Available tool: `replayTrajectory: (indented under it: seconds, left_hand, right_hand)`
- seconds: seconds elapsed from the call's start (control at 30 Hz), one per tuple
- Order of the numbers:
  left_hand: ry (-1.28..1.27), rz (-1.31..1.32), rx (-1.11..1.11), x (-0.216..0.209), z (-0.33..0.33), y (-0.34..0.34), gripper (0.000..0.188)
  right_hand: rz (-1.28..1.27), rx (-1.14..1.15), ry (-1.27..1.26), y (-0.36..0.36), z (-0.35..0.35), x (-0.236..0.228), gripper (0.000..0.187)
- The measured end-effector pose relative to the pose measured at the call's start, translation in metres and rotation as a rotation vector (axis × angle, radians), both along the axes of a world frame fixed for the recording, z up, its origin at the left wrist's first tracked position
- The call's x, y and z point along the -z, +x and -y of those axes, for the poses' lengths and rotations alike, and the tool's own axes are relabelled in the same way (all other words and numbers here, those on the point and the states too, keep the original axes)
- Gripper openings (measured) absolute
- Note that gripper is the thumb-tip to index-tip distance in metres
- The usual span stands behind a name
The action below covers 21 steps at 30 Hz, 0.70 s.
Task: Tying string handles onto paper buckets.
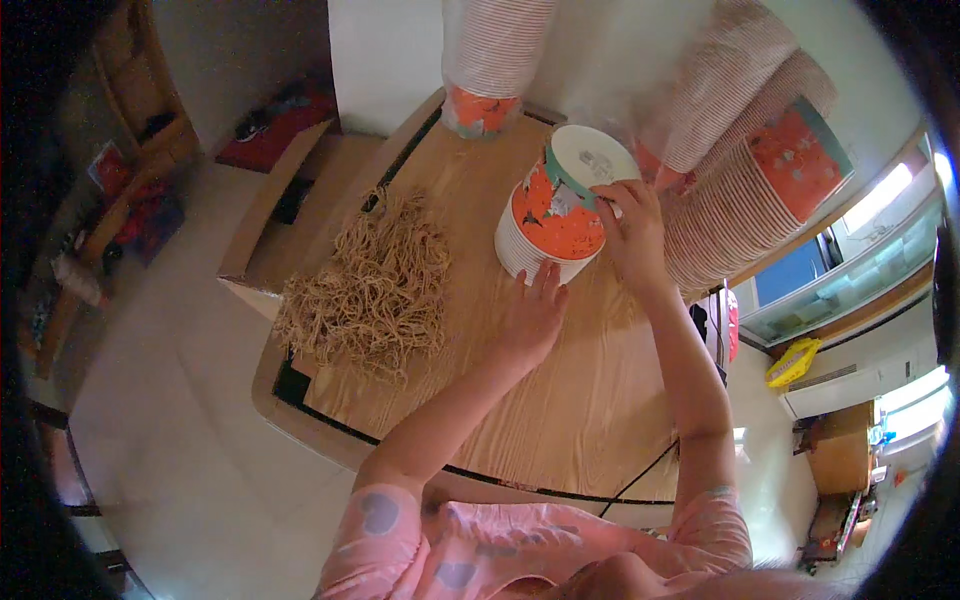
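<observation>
A short stack of white paper cups with an orange and teal print (545,228) stands on the wooden table (560,400). My right hand (632,232) grips the rim of the top cup (590,160), which is tilted and lifted off the stack. My left hand (533,315) rests against the lower side of the stack, fingers spread, steadying it. A heap of tan straw-like cords (375,285) lies on the table to the left of my left hand.
Tall stacks of the same cups in clear plastic sleeves lie at the table's far side: one sleeved stack (490,60) at the top centre, more sleeved stacks (750,160) at the right. A lower wooden bench (290,210) stands left of the table. Pale floor tiles lie below.
</observation>
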<state>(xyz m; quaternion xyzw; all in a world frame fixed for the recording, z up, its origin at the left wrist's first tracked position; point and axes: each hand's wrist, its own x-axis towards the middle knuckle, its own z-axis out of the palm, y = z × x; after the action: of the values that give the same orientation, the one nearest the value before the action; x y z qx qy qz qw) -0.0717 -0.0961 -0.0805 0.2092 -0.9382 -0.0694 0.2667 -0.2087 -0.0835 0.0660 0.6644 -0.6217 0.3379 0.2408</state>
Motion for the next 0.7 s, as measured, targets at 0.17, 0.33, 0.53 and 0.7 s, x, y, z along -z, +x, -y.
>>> replayTrajectory:
  seconds: [0.17, 0.33, 0.53, 0.7]
  left_hand:
    - [-0.089, -0.033, 0.006, 0.000, 0.005, 0.000, 0.036]
    - [-0.170, 0.044, 0.014, -0.006, 0.007, 0.002, 0.036]
    - [-0.145, 0.032, 0.022, -0.004, 0.007, -0.001, 0.038]
    - [-0.145, 0.055, 0.029, -0.007, 0.006, 0.000, 0.040]
  right_hand:
    - [0.073, -0.040, -0.010, -0.002, 0.004, 0.000, 0.015]
    - [0.126, -0.037, 0.005, -0.001, 0.004, -0.003, 0.012]
    - [0.174, -0.077, 0.082, -0.008, 0.005, -0.006, 0.012]
    - [0.097, -0.081, 0.071, -0.009, 0.004, -0.010, 0.014]
